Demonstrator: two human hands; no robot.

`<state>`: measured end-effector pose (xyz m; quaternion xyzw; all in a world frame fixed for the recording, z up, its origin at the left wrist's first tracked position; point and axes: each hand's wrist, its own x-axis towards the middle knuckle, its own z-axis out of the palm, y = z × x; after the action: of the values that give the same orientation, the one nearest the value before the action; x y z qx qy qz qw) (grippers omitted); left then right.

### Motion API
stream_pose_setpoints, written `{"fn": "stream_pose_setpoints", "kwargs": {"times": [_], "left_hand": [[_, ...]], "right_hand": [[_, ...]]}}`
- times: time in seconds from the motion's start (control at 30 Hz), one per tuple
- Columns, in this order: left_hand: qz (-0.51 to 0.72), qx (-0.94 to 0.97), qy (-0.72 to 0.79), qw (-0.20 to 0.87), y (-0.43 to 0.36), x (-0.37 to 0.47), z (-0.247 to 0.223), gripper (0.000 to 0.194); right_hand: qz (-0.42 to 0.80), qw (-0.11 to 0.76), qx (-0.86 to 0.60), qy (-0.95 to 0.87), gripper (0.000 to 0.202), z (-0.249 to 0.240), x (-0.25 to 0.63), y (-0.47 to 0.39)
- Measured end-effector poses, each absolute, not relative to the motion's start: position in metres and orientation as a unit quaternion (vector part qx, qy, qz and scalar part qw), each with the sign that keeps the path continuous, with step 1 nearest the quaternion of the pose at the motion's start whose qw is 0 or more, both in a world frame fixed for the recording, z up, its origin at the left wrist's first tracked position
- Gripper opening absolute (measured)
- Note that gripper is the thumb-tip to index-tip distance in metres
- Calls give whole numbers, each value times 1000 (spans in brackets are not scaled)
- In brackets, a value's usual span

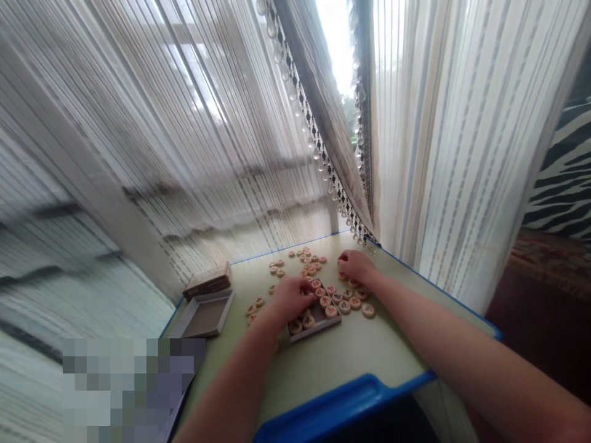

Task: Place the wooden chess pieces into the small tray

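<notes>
A shallow box tray (318,329) stands on the table, with round wooden Chinese chess pieces (325,301) lined up along its right side and a few more at its near left. Over the tray's left part is my left hand (292,300), its fingers curled down among the pieces; what they hold is hidden. My right hand (356,266) is farther back, beyond the tray's right side. Its fingers are bent together at the loose pieces there, and their grip is too small to make out. Red and dark characters mark the pieces.
Loose pieces (316,259) lie behind the tray, others (368,310) at its right and several (252,309) at its left. An open box lid (203,315) and a closed box (207,280) occupy the table's left edge. Curtains (258,203) hang close behind the blue-rimmed table (360,354).
</notes>
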<state>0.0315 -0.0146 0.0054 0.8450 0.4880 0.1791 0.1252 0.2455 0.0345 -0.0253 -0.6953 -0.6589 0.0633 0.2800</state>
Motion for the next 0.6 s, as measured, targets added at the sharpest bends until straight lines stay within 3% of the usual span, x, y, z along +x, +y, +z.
{"fn": "stream_pose_setpoints", "kwargs": {"times": [0.17,0.43,0.6], "left_hand": [[267,804,490,204,-15,33,4,20],[589,519,423,452,0,16,13,33],[694,394,445,406,17,-6,12,22]], "right_hand": [[68,284,-689,-664,24,-29,247,37],[126,298,-681,-657,23,-30,253,39],[190,334,-672,-633,24,-28,257,39]]}}
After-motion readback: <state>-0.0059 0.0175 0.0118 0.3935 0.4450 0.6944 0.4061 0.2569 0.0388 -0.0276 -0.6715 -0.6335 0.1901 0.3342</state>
